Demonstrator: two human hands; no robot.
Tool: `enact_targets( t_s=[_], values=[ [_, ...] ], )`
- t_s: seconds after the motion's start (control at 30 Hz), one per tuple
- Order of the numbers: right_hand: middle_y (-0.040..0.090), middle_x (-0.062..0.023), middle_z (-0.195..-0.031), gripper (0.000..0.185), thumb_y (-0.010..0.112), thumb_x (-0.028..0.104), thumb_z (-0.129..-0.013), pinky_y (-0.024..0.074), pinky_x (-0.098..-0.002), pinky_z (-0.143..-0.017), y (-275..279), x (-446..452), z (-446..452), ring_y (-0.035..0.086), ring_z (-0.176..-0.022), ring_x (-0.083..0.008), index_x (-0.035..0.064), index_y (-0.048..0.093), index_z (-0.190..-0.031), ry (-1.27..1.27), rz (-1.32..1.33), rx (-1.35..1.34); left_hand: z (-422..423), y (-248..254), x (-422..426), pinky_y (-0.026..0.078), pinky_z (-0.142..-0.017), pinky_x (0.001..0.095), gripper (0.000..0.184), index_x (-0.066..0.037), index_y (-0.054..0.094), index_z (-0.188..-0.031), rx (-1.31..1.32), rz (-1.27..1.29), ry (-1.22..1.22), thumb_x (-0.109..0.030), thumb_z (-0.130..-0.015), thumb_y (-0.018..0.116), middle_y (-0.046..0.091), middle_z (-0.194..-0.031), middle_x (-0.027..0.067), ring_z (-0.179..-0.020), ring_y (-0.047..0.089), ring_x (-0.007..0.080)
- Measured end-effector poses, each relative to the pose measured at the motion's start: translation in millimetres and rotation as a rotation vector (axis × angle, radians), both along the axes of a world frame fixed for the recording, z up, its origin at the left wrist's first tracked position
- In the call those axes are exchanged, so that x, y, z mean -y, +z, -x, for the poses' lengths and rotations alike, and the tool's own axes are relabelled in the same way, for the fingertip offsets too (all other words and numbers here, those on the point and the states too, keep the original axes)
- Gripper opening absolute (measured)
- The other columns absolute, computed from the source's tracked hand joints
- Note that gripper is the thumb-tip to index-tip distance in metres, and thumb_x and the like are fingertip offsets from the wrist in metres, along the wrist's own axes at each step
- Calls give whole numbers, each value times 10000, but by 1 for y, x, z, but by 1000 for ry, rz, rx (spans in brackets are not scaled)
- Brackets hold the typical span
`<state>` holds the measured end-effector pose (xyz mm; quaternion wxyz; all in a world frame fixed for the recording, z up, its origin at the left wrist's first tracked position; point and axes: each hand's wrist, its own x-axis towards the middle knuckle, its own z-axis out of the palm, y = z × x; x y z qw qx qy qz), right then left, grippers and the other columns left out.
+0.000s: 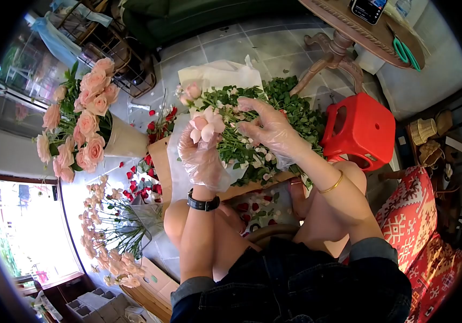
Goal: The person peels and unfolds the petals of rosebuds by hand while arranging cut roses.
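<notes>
My left hand (201,157), in a clear plastic glove, is closed around a pale pink rose (207,124) just under its bloom. The rose's outer petals spread wide above my fingers. To the right, my gloved right hand (272,130) hovers over the flower pile, fingers apart and nothing visible between them. Beneath both hands lies a heap of leafy green stems (290,116) with small pale blooms, spread on white and brown paper (162,167). Another pink rose (190,92) rests at the heap's far left.
A tall white bucket (129,137) of pink roses (88,124) stands at left, with more pale roses (118,264) below it. Red petals (134,183) litter the floor. A red stool (360,132) is at right; green-handled scissors (403,51) and a phone (369,9) lie on the carved table.
</notes>
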<state>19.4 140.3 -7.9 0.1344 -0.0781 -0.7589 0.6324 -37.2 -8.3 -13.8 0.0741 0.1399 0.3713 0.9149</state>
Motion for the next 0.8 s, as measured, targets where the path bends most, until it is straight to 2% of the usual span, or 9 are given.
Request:
enact_targets(
  t_s=[0.1,0.17,0.27,0.43,0.5,0.57,0.67,0.77,0.8],
  values=[
    [537,-34,-899,250,597,121,-835,438,-203,-488,-11,-1,5,475,-579,-53,22,525,-1053,48,-11,37,1,0,1,441,-620,217,224,-57,549,-1020,-27,91,4,-42,-807,618,587,-986,46,-784,537,119],
    [549,-3,-765,165,578,132,-850,415,-198,-476,-13,-2,5,453,-552,-48,14,567,-964,172,152,212,5,-9,4,427,-606,199,208,-55,554,-1004,-57,286,90,-74,-811,629,580,-924,19,-757,519,94],
    [540,13,-656,130,556,130,-862,409,-198,-476,-1,2,0,464,-527,-49,4,584,-881,220,213,247,5,2,5,421,-599,200,182,-57,557,-988,-88,383,114,-89,-822,623,558,-871,9,-727,508,90],
    [550,-14,-655,120,547,114,-861,425,-210,-494,16,13,-5,511,-518,-65,-5,563,-857,90,60,100,8,13,2,430,-595,228,97,-59,536,-885,11,160,107,-110,-840,604,534,-759,20,-665,514,115],
    [552,-26,-653,119,544,110,-862,430,-216,-499,20,15,-6,530,-521,-73,-8,558,-847,55,9,39,0,19,3,441,-601,245,109,-54,514,-867,180,264,144,-135,-855,586,524,-717,33,-655,527,135],
    [546,-62,-647,105,534,89,-858,437,-242,-505,24,18,-8,556,-538,-106,-14,550,-845,19,-64,9,-1,12,5,450,-596,237,133,-48,515,-910,75,291,25,-168,-875,561,568,-761,65,-654,537,148],
    [534,-103,-652,104,528,78,-853,439,-266,-513,14,21,-9,574,-553,-150,-23,549,-846,44,-215,-53,-12,14,-13,418,-538,189,173,-32,510,-1009,-230,479,226,-167,-901,512,609,-939,105,-640,498,69],
    [525,-127,-664,102,533,75,-846,440,-284,-524,12,28,-13,577,-563,-184,-26,544,-855,77,-344,-61,-7,16,-19,379,-550,169,201,-33,485,-1057,-116,451,240,-165,-907,501,607,-943,76,-656,470,49],
    [528,-128,-679,104,549,82,-839,443,-293,-534,6,29,-13,579,-585,-189,-18,542,-864,85,-362,-113,-5,17,-17,351,-554,165,165,-33,521,-1002,-25,472,212,-167,-905,510,608,-871,48,-645,460,44]
  ],
)
